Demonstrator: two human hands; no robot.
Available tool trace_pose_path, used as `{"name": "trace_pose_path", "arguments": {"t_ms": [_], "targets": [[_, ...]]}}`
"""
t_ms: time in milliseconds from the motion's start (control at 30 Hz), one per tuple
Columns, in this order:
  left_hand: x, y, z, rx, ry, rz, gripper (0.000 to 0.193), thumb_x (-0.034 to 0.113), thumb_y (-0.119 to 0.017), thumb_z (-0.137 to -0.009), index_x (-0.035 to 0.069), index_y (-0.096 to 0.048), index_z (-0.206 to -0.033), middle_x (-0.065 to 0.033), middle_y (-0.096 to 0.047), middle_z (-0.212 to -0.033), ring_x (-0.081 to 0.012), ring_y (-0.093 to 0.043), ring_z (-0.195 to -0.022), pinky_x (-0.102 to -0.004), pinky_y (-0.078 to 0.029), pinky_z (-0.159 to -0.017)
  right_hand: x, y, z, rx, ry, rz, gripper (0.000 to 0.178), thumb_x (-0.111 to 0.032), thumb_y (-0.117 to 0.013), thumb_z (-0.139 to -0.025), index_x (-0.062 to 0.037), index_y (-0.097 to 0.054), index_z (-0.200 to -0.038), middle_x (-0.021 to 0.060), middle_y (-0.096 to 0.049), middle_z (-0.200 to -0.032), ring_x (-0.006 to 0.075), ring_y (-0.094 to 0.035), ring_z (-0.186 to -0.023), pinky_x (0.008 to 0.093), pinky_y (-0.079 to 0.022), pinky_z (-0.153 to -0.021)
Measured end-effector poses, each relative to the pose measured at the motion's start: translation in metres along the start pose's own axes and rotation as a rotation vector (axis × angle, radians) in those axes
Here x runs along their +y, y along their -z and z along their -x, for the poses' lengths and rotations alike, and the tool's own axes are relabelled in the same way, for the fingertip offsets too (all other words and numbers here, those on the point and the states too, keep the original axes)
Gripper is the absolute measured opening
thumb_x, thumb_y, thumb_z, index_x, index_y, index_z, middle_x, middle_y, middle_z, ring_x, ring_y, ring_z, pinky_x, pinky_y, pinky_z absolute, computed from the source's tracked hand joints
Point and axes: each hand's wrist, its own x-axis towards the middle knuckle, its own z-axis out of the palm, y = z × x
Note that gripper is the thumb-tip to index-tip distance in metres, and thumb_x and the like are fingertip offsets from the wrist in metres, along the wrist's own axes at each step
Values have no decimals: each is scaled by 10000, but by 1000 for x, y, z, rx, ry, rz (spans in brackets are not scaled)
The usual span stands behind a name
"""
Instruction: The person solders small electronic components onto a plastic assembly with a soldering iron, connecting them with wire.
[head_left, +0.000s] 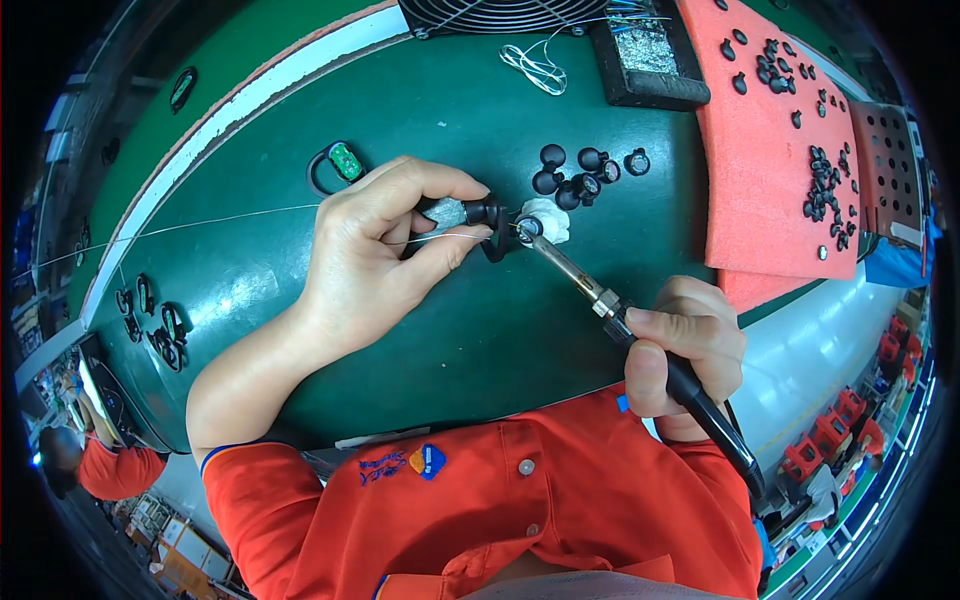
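Observation:
My right hand (690, 345) grips a soldering iron (605, 302) by its black handle. Its tip touches a small round black part (529, 230) that rests in a lump of white putty (553, 216). Close beside it, my left hand (365, 240) pinches a black curved device part (495, 228) between thumb and fingers. A silvery-grey piece (446, 212) shows within that grip. Thin solder wire (230, 217) runs from the left through the same hand toward the iron's tip. Fine leads at the joint are too small to make out.
Several round black parts (575, 185) lie beyond the putty. A ring with a green circuit board (345, 161) sits behind my left hand. More black rings (165, 335) are at left. Pink foam (745, 150) with small parts, a tip-cleaning holder (650, 60) and a fan (510, 12) stand around.

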Motion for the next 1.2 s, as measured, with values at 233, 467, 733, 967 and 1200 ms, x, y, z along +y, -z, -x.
{"name": "trace_pose_path", "arguments": {"t_ms": [233, 467, 733, 967, 1200], "targets": [[0, 0, 0, 9, 3, 7, 253, -5, -718, -700, 51, -635, -933, 0, -602, -843, -21, -338, -467, -176, -403, -503, -2, 0, -1, -16, -3, 12, 169, -141, -594, -811, 19, -550, -843, 34, -444, -481, 134, -365, -390, 277, -285, -387], [1, 0, 0, 10, -11, -22, 238, -13, -712, -700, 49, -642, -919, -4, -609, -865, -26, -353, -476, -180, -384, -488, -2, -1, 0, -15, 2, 11, 159, -135, -590, -808, 13, -549, -851, 35, -439, -483, 135, -363, -399, 277, -288, -396], [1, 1, 0, 10, -36, -45, 232, -11, -709, -701, 52, -640, -913, -2, -606, -855, -25, -356, -477, -177, -368, -474, 0, 1, 3, 70, 19, -20, 142, -71, -669, -730, -10, -587, -828, 21, -499, -513, 137, -423, -380, 261, -306, -368], [2, 1, 0, 7, -15, -43, 242, -15, -706, -701, 55, -643, -924, -4, -612, -862, -28, -377, -490, -180, -377, -486, 2, 3, 7, 79, 20, -11, 141, -77, -664, -738, -9, -583, -832, 20, -495, -510, 141, -422, -382, 265, -310, -378], [2, 6, 1, -75, -123, -39, 271, -3, -704, -703, 79, -655, -956, -21, -639, -895, -82, -556, -688, -203, -428, -563, 0, 4, 9, 71, 32, -12, 132, -86, -664, -736, -12, -590, -817, 16, -470, -503, 137, -405, -379, 264, -300, -379]]}}
